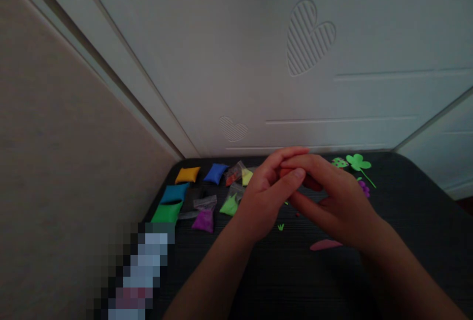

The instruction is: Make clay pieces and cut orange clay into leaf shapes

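Observation:
Over the dark table, my left hand (269, 192) and my right hand (332, 197) are brought together, fingers overlapping. Between them a bit of red modelling clay (284, 172) shows, mostly covered by the fingers. My left thumb lies across it, and my right fingers curve over from the other side. A dark red piece (313, 183) is visible just behind my right fingers; whether it touches them I cannot tell. Below the hands lie a small green clay sprig (281, 227) and a pink modelling knife (325, 245), its right end hidden by my right wrist.
Several clay packets lie at the left, among them yellow (187, 175), blue (216, 174), green (167, 212), purple (204, 219) and light green (229, 205). A green clay clover (358, 162) and purple flower (363, 188) are at the right. A white panel (251, 64) rises behind the table.

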Demonstrator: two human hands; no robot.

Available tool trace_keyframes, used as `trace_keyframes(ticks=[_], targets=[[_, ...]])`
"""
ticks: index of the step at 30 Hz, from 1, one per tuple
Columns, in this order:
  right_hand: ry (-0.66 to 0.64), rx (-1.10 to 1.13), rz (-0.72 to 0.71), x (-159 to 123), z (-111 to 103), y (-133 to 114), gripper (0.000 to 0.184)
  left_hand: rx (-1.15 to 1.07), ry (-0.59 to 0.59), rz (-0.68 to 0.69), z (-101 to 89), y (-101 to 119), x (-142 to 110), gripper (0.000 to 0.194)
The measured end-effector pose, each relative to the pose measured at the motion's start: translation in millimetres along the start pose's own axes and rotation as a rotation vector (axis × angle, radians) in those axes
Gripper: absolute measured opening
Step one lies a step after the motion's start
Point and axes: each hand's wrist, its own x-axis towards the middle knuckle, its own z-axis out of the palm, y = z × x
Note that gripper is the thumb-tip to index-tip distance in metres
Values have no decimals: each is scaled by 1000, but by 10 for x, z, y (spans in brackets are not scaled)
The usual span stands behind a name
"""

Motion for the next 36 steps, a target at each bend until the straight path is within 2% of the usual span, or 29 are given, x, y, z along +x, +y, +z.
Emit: trace_keyframes(ticks=[36], targets=[[-8,-12,22,12,4,12,25,38,28,10,7,-16,2,27]])
